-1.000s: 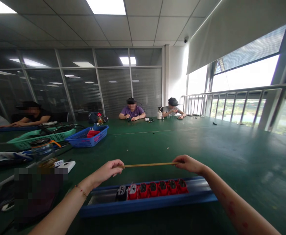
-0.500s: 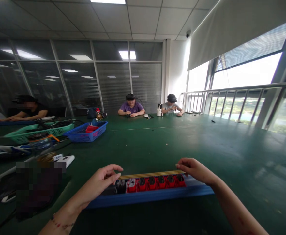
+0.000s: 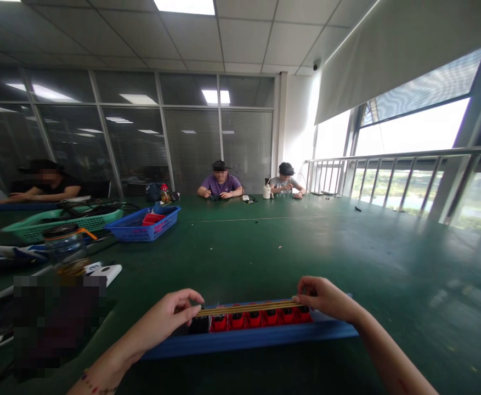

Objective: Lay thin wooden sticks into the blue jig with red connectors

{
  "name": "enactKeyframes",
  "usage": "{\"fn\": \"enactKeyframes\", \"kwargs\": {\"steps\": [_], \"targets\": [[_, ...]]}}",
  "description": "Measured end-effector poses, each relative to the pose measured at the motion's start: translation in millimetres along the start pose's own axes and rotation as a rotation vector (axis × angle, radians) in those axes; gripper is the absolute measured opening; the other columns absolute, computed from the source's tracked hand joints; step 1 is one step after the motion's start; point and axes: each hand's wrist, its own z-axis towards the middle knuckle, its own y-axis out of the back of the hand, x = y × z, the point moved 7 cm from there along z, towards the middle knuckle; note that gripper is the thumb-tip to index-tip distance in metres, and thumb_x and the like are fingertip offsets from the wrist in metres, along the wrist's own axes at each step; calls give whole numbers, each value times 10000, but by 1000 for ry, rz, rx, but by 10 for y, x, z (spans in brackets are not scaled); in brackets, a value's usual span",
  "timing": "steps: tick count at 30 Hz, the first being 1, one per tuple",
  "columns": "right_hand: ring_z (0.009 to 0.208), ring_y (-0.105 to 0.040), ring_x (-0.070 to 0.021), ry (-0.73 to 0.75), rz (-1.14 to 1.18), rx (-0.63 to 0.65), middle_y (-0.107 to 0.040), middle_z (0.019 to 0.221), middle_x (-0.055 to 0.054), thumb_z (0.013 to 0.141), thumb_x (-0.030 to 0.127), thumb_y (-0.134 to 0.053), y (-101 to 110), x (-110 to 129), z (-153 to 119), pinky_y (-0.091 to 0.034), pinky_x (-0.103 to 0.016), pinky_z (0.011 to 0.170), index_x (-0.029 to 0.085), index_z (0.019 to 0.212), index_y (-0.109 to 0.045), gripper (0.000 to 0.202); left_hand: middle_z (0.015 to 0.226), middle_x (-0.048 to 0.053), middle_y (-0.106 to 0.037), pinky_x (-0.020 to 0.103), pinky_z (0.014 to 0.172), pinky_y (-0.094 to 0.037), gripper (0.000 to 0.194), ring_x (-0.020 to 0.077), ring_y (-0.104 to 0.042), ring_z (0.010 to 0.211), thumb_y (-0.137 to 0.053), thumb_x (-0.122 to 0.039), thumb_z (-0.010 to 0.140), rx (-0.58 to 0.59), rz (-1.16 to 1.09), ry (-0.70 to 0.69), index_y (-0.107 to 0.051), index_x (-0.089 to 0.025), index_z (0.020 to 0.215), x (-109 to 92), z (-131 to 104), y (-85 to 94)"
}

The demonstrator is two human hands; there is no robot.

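A bundle of thin yellow rods [image 3: 246,308] stretches between my two hands, over a long blue tray [image 3: 248,341]. My left hand [image 3: 168,317] pinches the rods at their left end, thumb and forefinger closed. At the other end, my right hand [image 3: 324,297] grips them between thumb and fingers. Beneath the rods, several red holders [image 3: 237,321] with black parts in them stand in a row inside the tray. A dark block [image 3: 199,325] sits left of the row, near my left fingertips. The rods partly cover the tops of the holders.
On the green table [image 3: 240,263], a blue basket [image 3: 143,226] with a red item stands at left, beside a green basket [image 3: 59,222]. A glass jar [image 3: 65,249] and a white device [image 3: 111,273] lie closer. People [image 3: 220,184] sit at the far side.
Both hands have brought the rods from the far edge of the tray toward me, over the red holders. The view has also tilted slightly.
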Motion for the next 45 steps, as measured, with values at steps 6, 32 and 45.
{"fn": "enactKeyframes", "kwargs": {"steps": [6,32,45], "targets": [[527,-412,-90,48,5,27,-505,596,24,726,527,-524,-23,-4,-14,-315,-192,465,168,800,-560,368,705,-7,-536,228,609,-379,383,139,-493,661,-463,-502,755,20,-40,-30,-569,-171,917,-33,2,-16],[520,-333,-95,-28,330,-311,-357,564,41,812,529,-360,398,-306,-47,-301,-208,501,178,633,-439,402,674,-24,-495,206,559,-342,403,129,-453,647,-467,-466,772,34,-105,15,-518,-184,1055,-50,-36,-35],[514,-399,-97,-47,128,-207,-425,528,36,774,547,-402,202,-538,381,-332,-213,500,154,634,-534,438,658,-36,-487,187,508,-316,405,109,-434,595,-453,-506,766,55,-113,38,-497,-191,1017,-31,-50,-40]]}}
